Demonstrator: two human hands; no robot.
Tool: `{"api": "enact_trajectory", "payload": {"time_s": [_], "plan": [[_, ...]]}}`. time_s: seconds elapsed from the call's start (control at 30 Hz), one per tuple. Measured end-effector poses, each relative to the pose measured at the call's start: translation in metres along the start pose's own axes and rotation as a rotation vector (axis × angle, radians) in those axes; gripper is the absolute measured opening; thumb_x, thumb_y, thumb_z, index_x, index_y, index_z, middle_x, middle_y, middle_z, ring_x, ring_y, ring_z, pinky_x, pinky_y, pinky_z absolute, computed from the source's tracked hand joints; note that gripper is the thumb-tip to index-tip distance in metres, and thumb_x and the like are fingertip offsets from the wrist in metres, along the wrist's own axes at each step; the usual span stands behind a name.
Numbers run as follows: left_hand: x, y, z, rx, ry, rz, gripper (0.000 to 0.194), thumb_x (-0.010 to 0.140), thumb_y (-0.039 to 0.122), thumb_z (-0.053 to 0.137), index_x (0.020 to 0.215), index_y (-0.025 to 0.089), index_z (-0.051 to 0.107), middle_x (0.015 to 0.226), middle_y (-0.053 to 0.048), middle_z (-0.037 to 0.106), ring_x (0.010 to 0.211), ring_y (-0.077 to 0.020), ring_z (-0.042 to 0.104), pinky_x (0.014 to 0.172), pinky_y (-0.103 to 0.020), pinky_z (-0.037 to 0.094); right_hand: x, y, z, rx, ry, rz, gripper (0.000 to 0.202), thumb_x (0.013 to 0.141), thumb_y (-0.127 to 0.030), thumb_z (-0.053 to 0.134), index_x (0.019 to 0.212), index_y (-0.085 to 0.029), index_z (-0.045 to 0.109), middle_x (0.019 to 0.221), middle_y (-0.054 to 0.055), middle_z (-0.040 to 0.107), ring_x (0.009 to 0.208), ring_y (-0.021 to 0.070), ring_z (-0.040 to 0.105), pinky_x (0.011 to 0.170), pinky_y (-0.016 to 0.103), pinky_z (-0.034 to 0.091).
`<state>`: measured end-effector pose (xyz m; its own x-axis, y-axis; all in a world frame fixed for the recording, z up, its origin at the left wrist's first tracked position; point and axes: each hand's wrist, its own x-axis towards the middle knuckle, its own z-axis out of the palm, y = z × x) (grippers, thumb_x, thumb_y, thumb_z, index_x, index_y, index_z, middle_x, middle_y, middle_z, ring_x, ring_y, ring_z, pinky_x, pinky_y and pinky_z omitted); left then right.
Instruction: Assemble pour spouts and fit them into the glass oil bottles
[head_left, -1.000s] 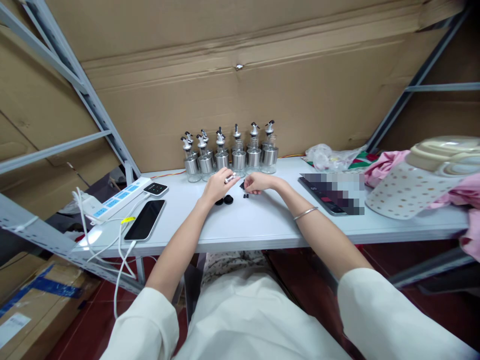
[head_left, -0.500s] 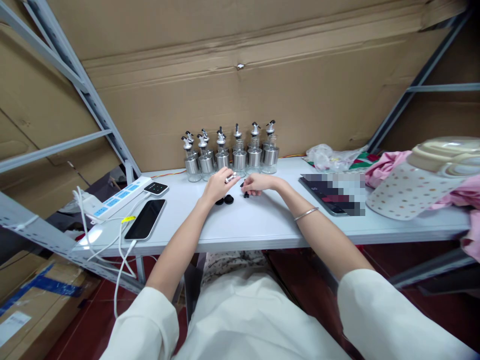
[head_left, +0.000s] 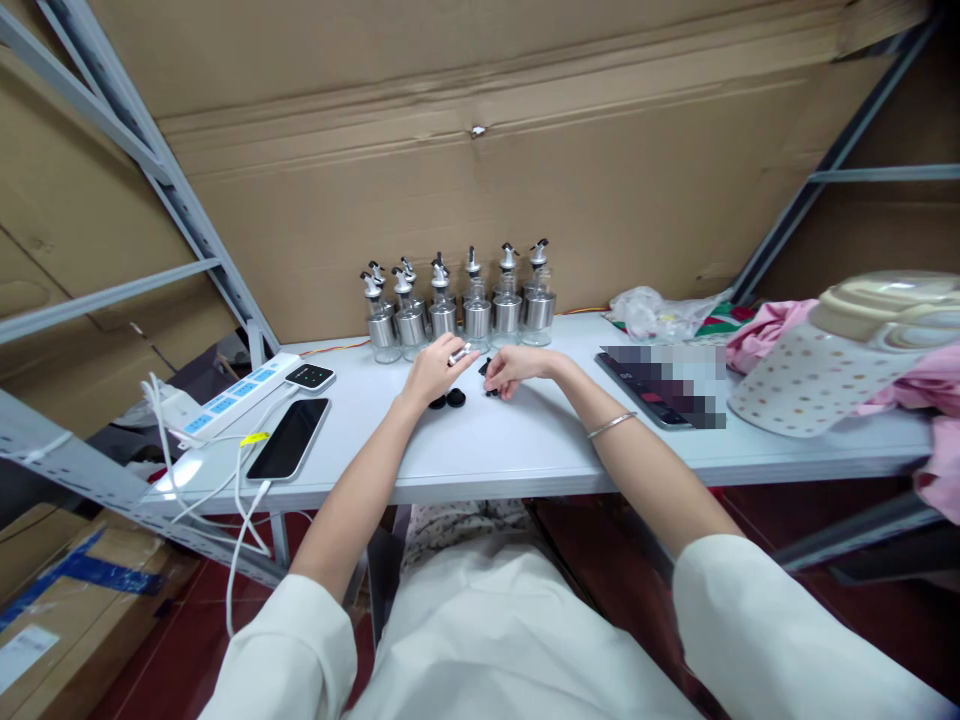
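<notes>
Low over the middle of the table, my left hand (head_left: 436,368) is closed around a small silvery metal piece (head_left: 459,354), which sticks out past the fingertips. Two round black caps (head_left: 455,398) lie just below that hand. My right hand (head_left: 516,370) is at the tabletop with thumb and fingers pinched together. Small black parts (head_left: 491,392) show right at its fingertips; whether one is in the pinch is hidden. Behind both hands stand glass bottles with steel sleeves (head_left: 478,318), several topped by silver-and-black pourer spouts (head_left: 403,280).
On the left lie a phone (head_left: 289,440), a small black-faced device (head_left: 310,376) and a power strip (head_left: 241,396) with white cables. To the right are a tablet (head_left: 645,390), a dotted jug (head_left: 817,375), a plastic bag (head_left: 651,314) and pink cloth (head_left: 772,335). Cardboard (head_left: 480,200) walls the back.
The right fingers have shifted slightly over the small black parts and curled lower. My left hand keeps its hold on the silvery piece. The whole view has slid a little.
</notes>
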<state>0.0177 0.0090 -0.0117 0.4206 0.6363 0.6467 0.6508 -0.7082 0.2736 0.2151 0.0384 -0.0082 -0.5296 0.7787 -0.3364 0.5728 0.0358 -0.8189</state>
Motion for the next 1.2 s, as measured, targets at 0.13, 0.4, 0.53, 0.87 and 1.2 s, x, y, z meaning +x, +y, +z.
{"api": "enact_trajectory", "payload": {"time_s": [0.13, 0.4, 0.53, 0.87, 1.2], "plan": [[0.000, 0.000, 0.000, -0.010, 0.006, 0.005, 0.039, 0.091, 0.050, 0.042, 0.071, 0.018, 0.052, 0.075, -0.001, 0.048, 0.067, -0.0119, 0.047, 0.065, -0.023, 0.036, 0.001, 0.001, 0.000, 0.035, -0.007, -0.022, 0.039, 0.044, -0.037, 0.087, 0.065, -0.012, 0.066, 0.057, -0.002, 0.065, 0.056, 0.0103, 0.063, 0.062, 0.021, 0.055], [0.000, 0.001, -0.001, 0.008, -0.007, -0.004, 0.037, 0.092, 0.047, 0.044, 0.070, 0.018, 0.052, 0.074, 0.000, 0.047, 0.067, -0.0118, 0.047, 0.065, -0.024, 0.036, 0.002, 0.006, -0.003, 0.078, -0.024, -0.017, 0.045, 0.039, -0.040, 0.088, 0.067, -0.012, 0.067, 0.060, -0.001, 0.066, 0.057, 0.0100, 0.063, 0.061, 0.021, 0.056], [0.000, 0.002, -0.002, 0.003, -0.009, -0.007, 0.039, 0.092, 0.049, 0.042, 0.071, 0.018, 0.051, 0.074, 0.000, 0.046, 0.067, -0.0118, 0.047, 0.065, -0.024, 0.036, 0.002, 0.006, -0.004, 0.065, -0.035, -0.006, 0.044, 0.042, -0.041, 0.088, 0.069, -0.013, 0.067, 0.060, -0.001, 0.065, 0.058, 0.0101, 0.062, 0.064, 0.023, 0.055], [0.000, 0.000, -0.001, -0.012, 0.002, -0.005, 0.046, 0.092, 0.055, 0.036, 0.067, 0.018, 0.046, 0.072, 0.000, 0.045, 0.065, -0.0119, 0.046, 0.064, -0.024, 0.036, 0.002, 0.006, -0.004, -0.004, -0.064, -0.031, 0.049, 0.042, -0.048, 0.086, 0.071, -0.014, 0.065, 0.055, -0.004, 0.060, 0.052, 0.0083, 0.057, 0.058, 0.022, 0.049], [0.001, -0.004, 0.004, -0.099, 0.047, -0.061, 0.050, 0.093, 0.058, 0.025, 0.078, 0.018, 0.052, 0.079, -0.003, 0.051, 0.073, -0.0137, 0.050, 0.071, -0.026, 0.040, -0.009, -0.013, 0.003, 0.190, 0.160, -0.280, 0.029, 0.081, -0.042, 0.063, 0.083, -0.013, 0.062, 0.073, 0.002, 0.064, 0.056, 0.0060, 0.054, 0.053, 0.018, 0.044]]}}
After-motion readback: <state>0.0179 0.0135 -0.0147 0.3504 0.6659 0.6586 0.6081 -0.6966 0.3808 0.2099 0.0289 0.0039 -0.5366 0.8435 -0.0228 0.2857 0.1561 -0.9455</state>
